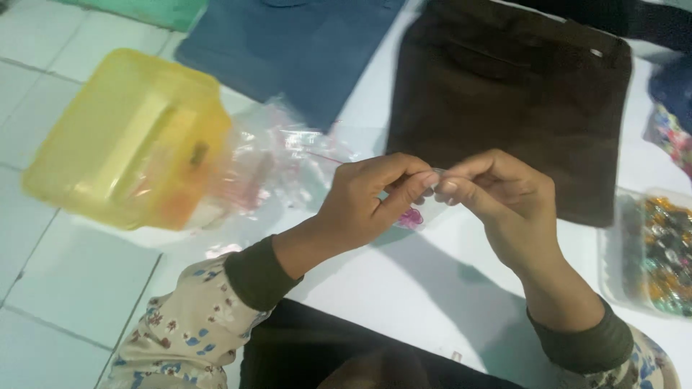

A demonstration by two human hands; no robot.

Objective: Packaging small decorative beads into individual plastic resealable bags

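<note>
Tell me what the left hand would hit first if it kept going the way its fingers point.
The left hand points right, fingertips meeting the right hand. It would meet that hand's fingertips first, almost at once.

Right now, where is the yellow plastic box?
In the head view the yellow plastic box sits at the left on the white tiled floor, touching the crumpled clear plastic bag, left of the left hand.

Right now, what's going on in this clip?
A person sits over a white tiled floor, pinching something very small between the fingertips of the left hand and right hand; what it is cannot be told. A small pink item shows just below the fingers. Nearby lie a yellow plastic box, clear plastic bags, a brown cloth bag, a blue cloth and a tray of colourful beads.
</note>
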